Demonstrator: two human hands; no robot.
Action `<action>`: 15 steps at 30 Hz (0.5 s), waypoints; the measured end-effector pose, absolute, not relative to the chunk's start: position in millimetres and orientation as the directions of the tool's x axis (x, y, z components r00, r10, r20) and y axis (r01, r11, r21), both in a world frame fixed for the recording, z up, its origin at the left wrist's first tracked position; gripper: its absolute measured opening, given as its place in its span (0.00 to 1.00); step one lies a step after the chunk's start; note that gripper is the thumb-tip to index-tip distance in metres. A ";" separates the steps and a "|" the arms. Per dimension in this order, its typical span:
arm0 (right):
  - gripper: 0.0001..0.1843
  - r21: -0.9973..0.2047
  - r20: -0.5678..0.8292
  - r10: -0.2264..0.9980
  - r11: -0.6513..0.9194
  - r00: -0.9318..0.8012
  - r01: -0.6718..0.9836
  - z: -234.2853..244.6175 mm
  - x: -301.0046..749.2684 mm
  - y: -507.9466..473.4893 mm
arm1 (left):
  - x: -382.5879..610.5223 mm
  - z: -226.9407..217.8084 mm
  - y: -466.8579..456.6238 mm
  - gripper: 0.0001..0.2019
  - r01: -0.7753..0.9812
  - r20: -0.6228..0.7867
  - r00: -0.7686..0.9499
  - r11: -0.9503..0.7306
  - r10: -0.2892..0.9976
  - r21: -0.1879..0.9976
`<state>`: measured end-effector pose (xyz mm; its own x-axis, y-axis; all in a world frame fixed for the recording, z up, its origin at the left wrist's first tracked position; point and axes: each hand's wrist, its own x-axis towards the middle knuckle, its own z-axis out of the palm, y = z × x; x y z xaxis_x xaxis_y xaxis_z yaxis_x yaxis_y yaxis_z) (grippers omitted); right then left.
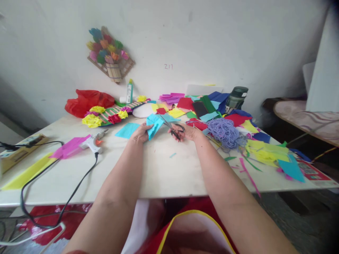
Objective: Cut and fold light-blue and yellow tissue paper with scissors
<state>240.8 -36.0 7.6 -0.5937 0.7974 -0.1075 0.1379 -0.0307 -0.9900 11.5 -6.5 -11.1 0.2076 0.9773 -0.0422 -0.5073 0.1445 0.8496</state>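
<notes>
My left hand [141, 132] is closed on a folded piece of light blue crepe paper [154, 126], held just above the table. In my right hand [185, 133] is a pair of scissors [176, 133] with dark handles, fingers in the loops. The blades point up and left toward the paper's right side; whether they touch it I cannot tell. Another light blue sheet [128, 130] lies flat to the left of my left hand. A small blue scrap [172, 155] rests on the table between my forearms.
A white glue gun [91, 144] with its black cord lies at left near a power strip [21, 150]. Purple yarn [225, 132], coloured paper and a dark bottle [236, 98] crowd the right. A flower-decorated craft piece [112, 115] and a glue bottle [129, 91] are at back left.
</notes>
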 end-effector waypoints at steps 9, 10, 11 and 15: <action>0.24 -0.985 -0.110 0.823 -0.017 -0.557 0.169 9.2 236.5 -37.4 | 9.9 -12.6 -5.2 0.21 -0.503 -0.022 0.219 0.132 0.975 0.854; 0.24 -0.986 -0.110 0.823 -0.017 -0.557 0.168 9.1 236.3 -37.6 | 9.9 -12.2 -5.8 0.21 -0.500 -0.021 0.219 0.130 0.976 0.856; 0.24 -0.986 -0.110 0.823 -0.019 -0.557 0.168 9.0 236.0 -37.8 | 10.0 -11.6 -6.6 0.20 -0.496 -0.021 0.218 0.129 0.976 0.859; 0.24 -0.985 -0.110 0.826 -0.016 -0.554 0.172 9.3 234.7 -38.6 | 10.0 -8.8 -9.5 0.18 -0.479 -0.030 0.205 0.127 0.978 0.869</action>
<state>234.7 -38.6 9.3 -0.5536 0.8255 -0.1099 0.1716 -0.0160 -0.9850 10.0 -9.5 -8.8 0.2051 0.9783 -0.0296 -0.4788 0.1267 0.8687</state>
